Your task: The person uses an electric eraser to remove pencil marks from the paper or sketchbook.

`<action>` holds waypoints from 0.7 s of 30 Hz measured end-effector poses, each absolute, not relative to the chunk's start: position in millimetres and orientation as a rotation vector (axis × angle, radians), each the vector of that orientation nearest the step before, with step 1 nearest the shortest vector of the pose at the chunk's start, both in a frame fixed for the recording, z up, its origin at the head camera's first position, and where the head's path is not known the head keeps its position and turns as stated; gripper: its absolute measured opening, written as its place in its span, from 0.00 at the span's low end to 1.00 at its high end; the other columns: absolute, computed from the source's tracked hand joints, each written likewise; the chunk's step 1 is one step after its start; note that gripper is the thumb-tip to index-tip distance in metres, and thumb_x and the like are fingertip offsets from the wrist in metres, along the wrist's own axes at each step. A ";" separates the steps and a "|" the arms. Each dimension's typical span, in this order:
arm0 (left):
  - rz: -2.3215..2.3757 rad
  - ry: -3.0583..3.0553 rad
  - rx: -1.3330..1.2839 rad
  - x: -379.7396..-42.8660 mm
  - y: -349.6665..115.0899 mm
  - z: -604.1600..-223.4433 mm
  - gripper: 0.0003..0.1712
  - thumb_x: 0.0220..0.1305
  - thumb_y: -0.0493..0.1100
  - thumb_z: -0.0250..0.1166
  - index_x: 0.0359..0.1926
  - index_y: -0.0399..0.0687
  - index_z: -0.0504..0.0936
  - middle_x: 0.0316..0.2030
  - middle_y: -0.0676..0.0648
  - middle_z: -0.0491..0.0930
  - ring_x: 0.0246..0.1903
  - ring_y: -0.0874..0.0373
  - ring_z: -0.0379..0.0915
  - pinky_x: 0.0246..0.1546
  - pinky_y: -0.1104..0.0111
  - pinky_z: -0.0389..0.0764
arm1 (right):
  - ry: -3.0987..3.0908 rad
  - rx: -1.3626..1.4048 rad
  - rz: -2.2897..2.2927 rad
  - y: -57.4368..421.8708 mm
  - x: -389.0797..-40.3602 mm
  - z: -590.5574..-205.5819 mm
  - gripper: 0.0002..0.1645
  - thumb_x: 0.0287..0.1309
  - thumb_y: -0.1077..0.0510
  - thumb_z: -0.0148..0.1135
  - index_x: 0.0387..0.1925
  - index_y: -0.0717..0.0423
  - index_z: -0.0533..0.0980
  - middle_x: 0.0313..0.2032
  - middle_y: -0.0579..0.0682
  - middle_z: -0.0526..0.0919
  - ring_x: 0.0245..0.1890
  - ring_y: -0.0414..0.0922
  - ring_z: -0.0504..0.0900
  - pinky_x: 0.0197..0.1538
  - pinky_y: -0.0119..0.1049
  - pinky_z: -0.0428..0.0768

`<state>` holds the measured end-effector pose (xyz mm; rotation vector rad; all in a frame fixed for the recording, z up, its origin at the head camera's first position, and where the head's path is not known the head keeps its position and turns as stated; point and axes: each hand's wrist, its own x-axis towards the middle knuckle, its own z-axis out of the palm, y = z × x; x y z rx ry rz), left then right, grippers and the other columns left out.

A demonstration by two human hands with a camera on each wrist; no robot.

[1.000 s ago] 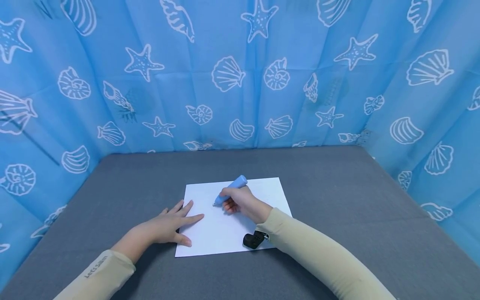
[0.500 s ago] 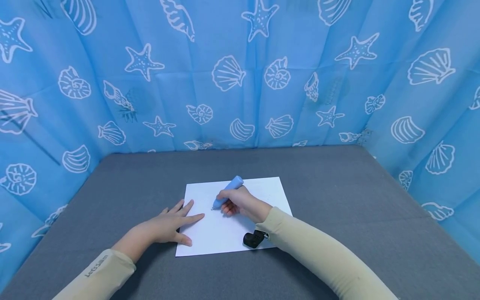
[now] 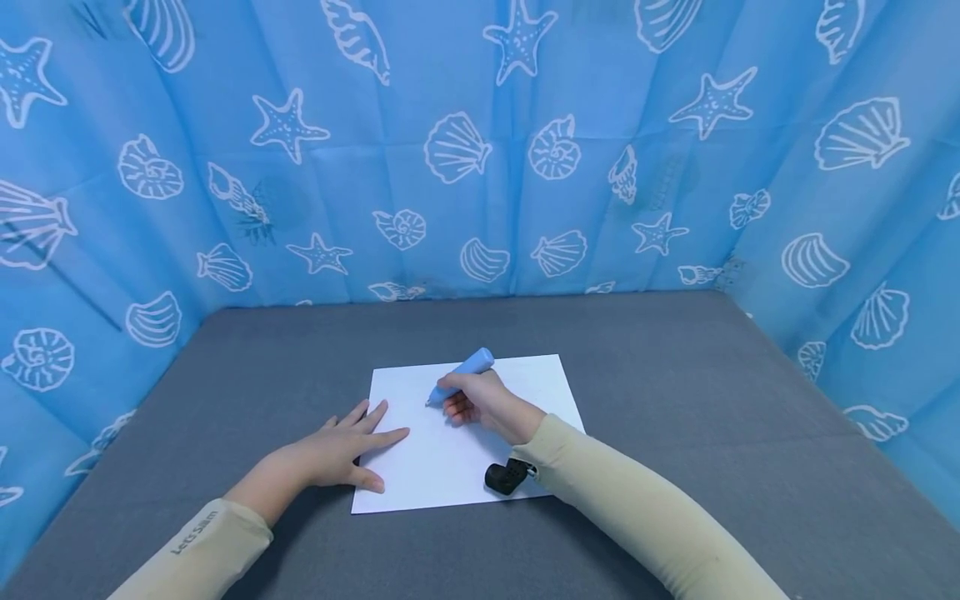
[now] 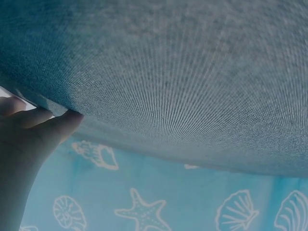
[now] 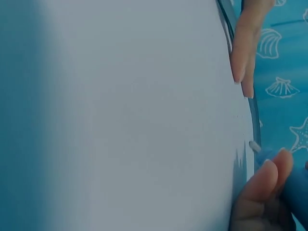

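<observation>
A white sheet of paper (image 3: 427, 475) lies on the grey cloth. My left hand (image 3: 336, 454) rests with spread, straight fingers across the sheet's left edge. Over the middle of the paper, my right hand (image 3: 483, 402) grips a thick light-blue pen (image 3: 474, 364) between thumb and fingers. The pen slants, its small tip pointing down and left at the sheet. In the right wrist view, the pale tip (image 5: 255, 146) pokes out past the fingertips; whether it touches the paper cannot be told. The left wrist view catches only part of the left fingers (image 4: 48, 122).
A grey cloth (image 3: 637, 358) covers the table around the paper. Behind it and along both sides hangs a blue curtain (image 3: 510, 200) with white shells and starfish. A small black device (image 3: 506, 477) is attached at the right wrist, low over the paper.
The pen tip dipped slightly toward me and left, then moved back up and a little right, away from me. My left hand has stayed in place on the paper.
</observation>
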<state>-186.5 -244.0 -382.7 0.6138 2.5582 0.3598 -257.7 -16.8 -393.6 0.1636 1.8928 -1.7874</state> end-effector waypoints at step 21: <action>0.353 2.558 0.611 -188.0 -244.6 -385.2 0.47 0.55 0.65 0.65 0.73 0.59 0.62 0.75 0.37 0.41 0.73 0.34 0.30 0.63 0.33 0.41 | 1.961 0.168 -1.748 -23.3 -254.5 -395.3 0.09 0.55 0.60 0.63 0.25 0.62 0.75 0.15 0.49 0.74 0.13 0.38 0.72 0.20 0.28 0.73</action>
